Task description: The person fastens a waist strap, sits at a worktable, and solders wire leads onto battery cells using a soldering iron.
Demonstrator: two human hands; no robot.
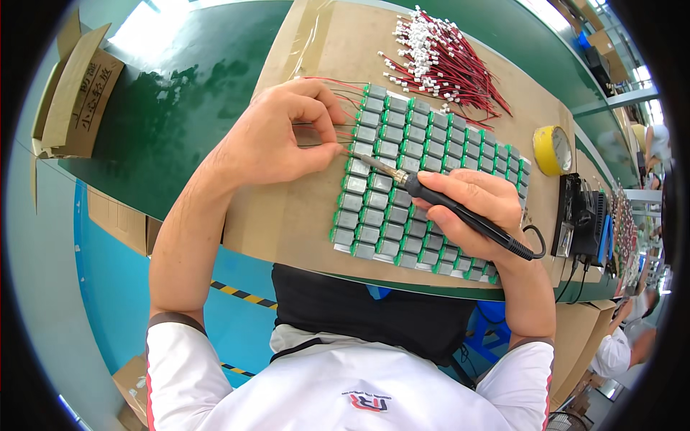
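My right hand (478, 208) is closed round the black handle of a soldering iron (460, 212). The iron's tip points left and reaches the left edge of a panel of small circuit boards (417, 161), each green with a grey block on top. Thumb and forefinger of my left hand (287, 129) pinch a thin red wire (345, 151) right by the tip. Whether tip and wire touch is too small to tell. Above that, more red wires (323, 79) run from the panel's left edge past my left fingers.
A pile of red wires with white connectors (445, 65) lies at the back of the cardboard-covered table (266, 230). On the right are a yellow tape roll (552, 151) and a black soldering station (588, 223). An open carton (83, 100) stands far left. People work at far right.
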